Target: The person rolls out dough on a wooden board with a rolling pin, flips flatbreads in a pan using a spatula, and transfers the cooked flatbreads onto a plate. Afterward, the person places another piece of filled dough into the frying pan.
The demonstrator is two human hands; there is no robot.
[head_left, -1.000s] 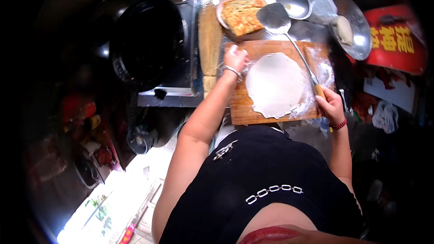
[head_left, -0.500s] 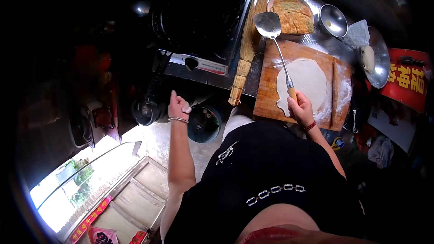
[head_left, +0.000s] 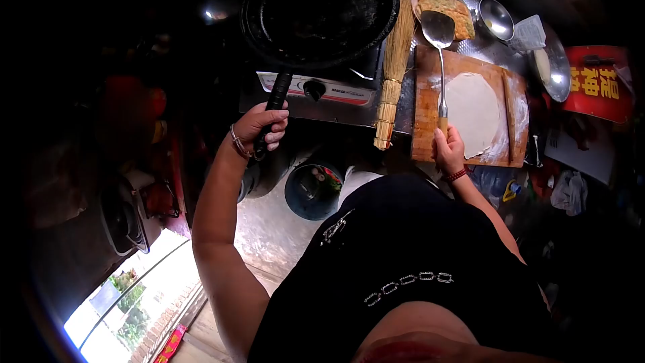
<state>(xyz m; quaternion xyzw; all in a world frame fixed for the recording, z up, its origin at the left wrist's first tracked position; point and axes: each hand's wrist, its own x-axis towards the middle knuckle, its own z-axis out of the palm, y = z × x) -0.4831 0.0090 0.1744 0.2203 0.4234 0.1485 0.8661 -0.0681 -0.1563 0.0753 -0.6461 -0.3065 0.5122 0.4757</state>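
My left hand is closed around the black handle of a large dark frying pan, which sits over a gas stove. The pan's inside is dark, with a few glints. In my right hand is the wooden grip of a metal spatula, its blade raised and overlapping the plate of golden flatbread in view. Below the spatula, a thin round sheet of dough lies on a floured wooden board. A rolling pin rests along the dough's right side.
A straw brush lies between stove and board. At the back right are a metal bowl and a larger metal basin with pale dough. A bucket stands on the floor below the stove.
My left hand has moved up and taken hold of the pan's handle. The spatula is still in my right hand, now more upright. The whole view has shifted.
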